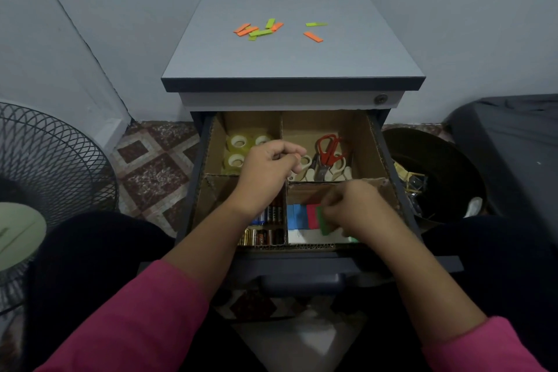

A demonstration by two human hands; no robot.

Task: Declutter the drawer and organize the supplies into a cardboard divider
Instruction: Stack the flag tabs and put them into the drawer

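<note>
Over the cardboard divider [374,142], our left hand [265,172] pinches something tiny; our right hand [351,208] pinches green sticky notes [325,225].

Print on the batteries [265,235] is perhaps a brand, too blurred to read.

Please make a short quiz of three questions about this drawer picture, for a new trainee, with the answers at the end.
1. True or false: the red-handled scissors lie in the same compartment of the cardboard divider as the tape rolls.
2. Which compartment holds the batteries? A) far left B) near left C) near right
3. Fill in: the orange and green sticky flags lie on top of the ____.

Key
1. False: scissors far right, tape far left.
2. B.
3. Cabinet. The right hand works among the coloured sticky notes near right; the left hand hovers with curled fingers.
</note>
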